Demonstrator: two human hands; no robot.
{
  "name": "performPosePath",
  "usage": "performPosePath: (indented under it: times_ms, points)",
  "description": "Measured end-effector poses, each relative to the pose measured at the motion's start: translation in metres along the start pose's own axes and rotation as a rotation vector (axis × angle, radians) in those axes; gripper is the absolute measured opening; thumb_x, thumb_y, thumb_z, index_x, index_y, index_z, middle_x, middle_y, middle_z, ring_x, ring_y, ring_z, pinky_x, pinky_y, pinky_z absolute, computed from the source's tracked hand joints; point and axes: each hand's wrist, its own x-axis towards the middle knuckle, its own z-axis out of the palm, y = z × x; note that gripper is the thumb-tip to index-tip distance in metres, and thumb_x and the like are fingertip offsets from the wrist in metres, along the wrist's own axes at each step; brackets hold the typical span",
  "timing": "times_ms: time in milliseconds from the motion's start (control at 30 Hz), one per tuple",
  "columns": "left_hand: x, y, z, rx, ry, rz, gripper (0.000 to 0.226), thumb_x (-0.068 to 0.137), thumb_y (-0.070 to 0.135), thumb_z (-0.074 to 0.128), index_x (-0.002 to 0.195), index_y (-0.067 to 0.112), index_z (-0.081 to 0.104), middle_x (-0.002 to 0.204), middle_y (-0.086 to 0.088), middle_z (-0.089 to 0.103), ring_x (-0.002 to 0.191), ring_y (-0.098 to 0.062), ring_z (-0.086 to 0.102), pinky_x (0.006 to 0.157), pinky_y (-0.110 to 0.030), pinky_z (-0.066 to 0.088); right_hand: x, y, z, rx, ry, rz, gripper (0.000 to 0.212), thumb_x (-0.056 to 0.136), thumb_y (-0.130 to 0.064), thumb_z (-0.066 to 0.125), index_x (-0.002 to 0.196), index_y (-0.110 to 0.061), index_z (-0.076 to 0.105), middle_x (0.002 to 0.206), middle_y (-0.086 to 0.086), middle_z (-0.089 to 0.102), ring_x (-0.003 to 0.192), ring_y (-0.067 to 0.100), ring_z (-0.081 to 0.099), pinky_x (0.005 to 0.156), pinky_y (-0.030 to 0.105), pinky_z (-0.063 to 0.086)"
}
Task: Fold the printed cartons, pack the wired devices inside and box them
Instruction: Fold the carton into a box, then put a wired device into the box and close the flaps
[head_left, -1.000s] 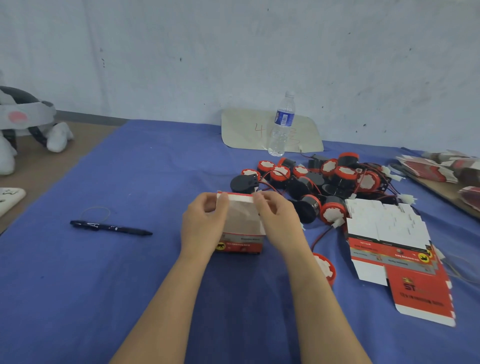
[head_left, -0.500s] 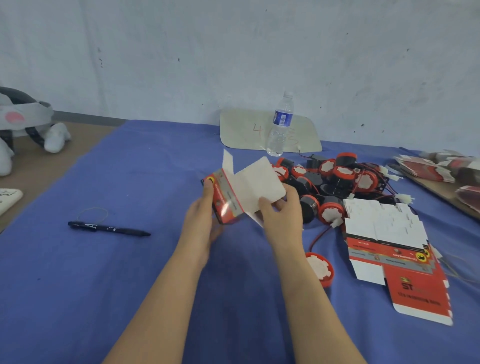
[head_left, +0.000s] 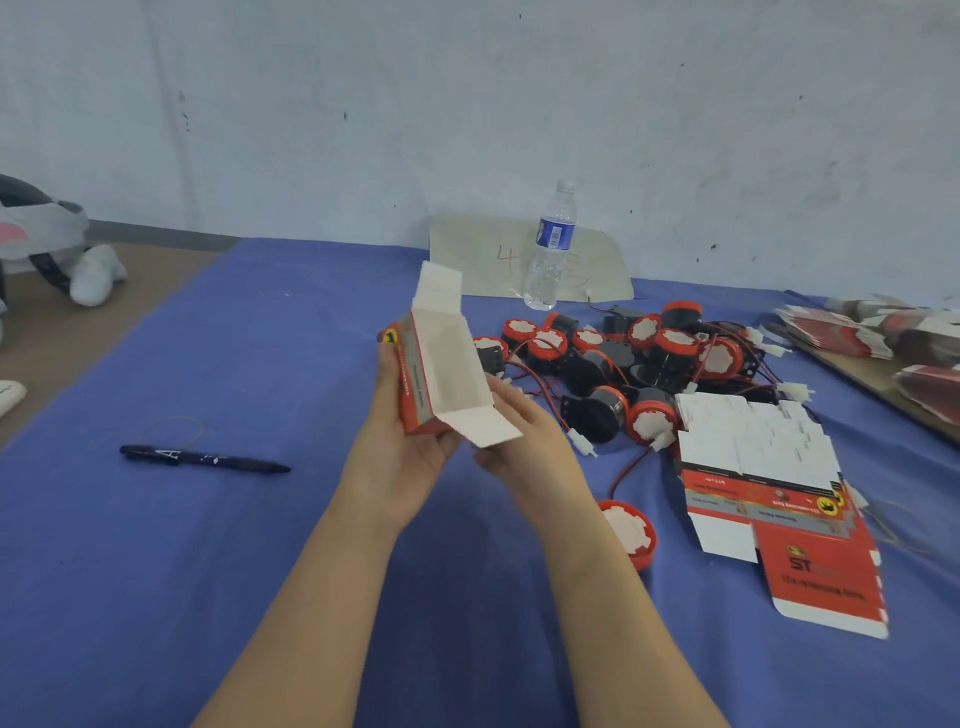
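My left hand (head_left: 402, 441) grips a red-and-white printed carton (head_left: 441, 374), folded into a box and held above the blue table with its open white inside facing me. Its top and bottom flaps stick out. My right hand (head_left: 524, 431) is at the carton's lower right, fingers under the bottom flap. A heap of red-and-black wired devices (head_left: 628, 364) lies just right of the hands. One red device (head_left: 628, 530) sits alone nearer me. A stack of flat cartons (head_left: 769, 488) lies at the right.
A black pen (head_left: 202, 458) lies on the blue cloth (head_left: 208, 571) at the left. A water bottle (head_left: 550, 247) stands before a beige card at the wall. More flat cartons (head_left: 883, 332) are piled at the far right. A plush toy (head_left: 47, 239) sits far left.
The carton was pressed on the table under both hands; it has been lifted, turned on its side and opened toward me, now carried mainly by the left hand.
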Motion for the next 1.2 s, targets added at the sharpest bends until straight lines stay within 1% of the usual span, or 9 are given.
performPosePath:
  times_ms: [133,367,500,600,733,833,967,1100,1200]
  points:
    - [0.004,0.001,-0.008,0.08,0.156,0.009,0.028,0.091,0.041,0.051,0.102,0.025,0.071,0.105,0.0,0.073,0.097,-0.016,0.068,0.083,-0.034,0.055,-0.009,-0.021,-0.028,-0.658,0.316,-0.213,0.034,0.097,-0.023,0.05,0.13,-0.02,0.056,0.116,0.003,0.064,0.094,0.014,0.056,0.078,0.023,0.041]
    - [0.008,-0.013,-0.008,0.457,0.315,0.11,0.025,0.088,0.038,0.061,0.108,0.024,0.058,0.105,0.014,0.07,0.101,0.001,0.061,0.079,-0.022,0.039,-0.069,-0.036,-0.087,-1.285,-0.223,0.228,0.075,0.08,-0.046,0.068,0.145,-0.036,0.032,0.146,0.0,0.037,0.131,0.024,0.041,0.103,0.032,0.037]
    - [0.006,-0.021,-0.015,0.682,0.297,0.1,0.067,0.083,0.014,0.072,0.136,0.024,0.032,0.12,0.007,0.057,0.093,0.004,0.061,0.082,-0.019,0.05,-0.069,-0.031,-0.087,-1.265,-0.225,0.158,0.057,0.079,-0.03,0.071,0.131,-0.029,0.048,0.119,0.001,0.046,0.11,0.022,0.053,0.082,0.022,0.044]
    - [0.002,-0.022,-0.025,1.008,0.146,-0.039,0.055,0.076,0.022,0.079,0.117,0.029,0.044,0.113,0.015,0.058,0.086,0.016,0.055,0.07,-0.004,0.044,-0.057,-0.046,-0.082,-0.912,0.182,-0.113,0.038,0.075,-0.041,0.075,0.104,-0.026,0.055,0.094,-0.009,0.057,0.082,0.006,0.054,0.057,0.008,0.035]
    - [0.003,-0.015,-0.034,1.51,0.129,-0.094,0.059,0.066,0.044,0.083,0.115,0.026,0.056,0.116,0.009,0.061,0.117,-0.015,0.053,0.095,-0.031,0.046,-0.035,-0.062,-0.052,-0.532,0.546,-0.491,0.047,0.069,-0.055,0.073,0.102,-0.031,0.049,0.089,-0.022,0.056,0.086,0.004,0.055,0.067,0.012,0.037]
    - [0.002,-0.014,-0.037,1.776,0.135,-0.172,0.069,0.067,0.06,0.074,0.126,0.033,0.052,0.125,0.006,0.054,0.128,-0.021,0.04,0.108,-0.034,0.031,-0.019,-0.054,-0.02,-0.559,0.365,-0.465,0.037,0.071,-0.048,0.077,0.095,-0.033,0.053,0.09,-0.021,0.063,0.087,0.001,0.058,0.073,0.02,0.045]
    - [0.004,-0.017,-0.039,1.866,0.092,-0.155,0.056,0.07,0.066,0.065,0.118,0.04,0.053,0.119,0.006,0.057,0.12,-0.022,0.045,0.102,-0.035,0.029,-0.002,-0.019,0.006,-0.998,0.087,-0.223,0.055,0.081,-0.055,0.064,0.122,-0.019,0.054,0.118,0.001,0.06,0.107,0.022,0.054,0.076,0.031,0.039]
    - [0.007,-0.019,-0.043,1.881,0.112,-0.159,0.06,0.069,0.069,0.065,0.119,0.039,0.052,0.123,0.003,0.058,0.119,-0.023,0.047,0.105,-0.037,0.031,0.002,-0.008,0.002,-1.004,0.031,-0.23,0.036,0.09,-0.05,0.051,0.106,-0.019,0.062,0.102,0.001,0.062,0.096,0.024,0.056,0.065,0.027,0.037]
    - [0.009,-0.021,-0.043,1.888,0.112,-0.161,0.063,0.068,0.069,0.065,0.121,0.038,0.051,0.124,0.003,0.058,0.119,-0.023,0.047,0.109,-0.041,0.029,0.007,-0.008,-0.003,-1.049,0.072,-0.256,0.034,0.095,-0.043,0.048,0.114,-0.021,0.064,0.109,0.003,0.065,0.104,0.023,0.053,0.077,0.029,0.042]
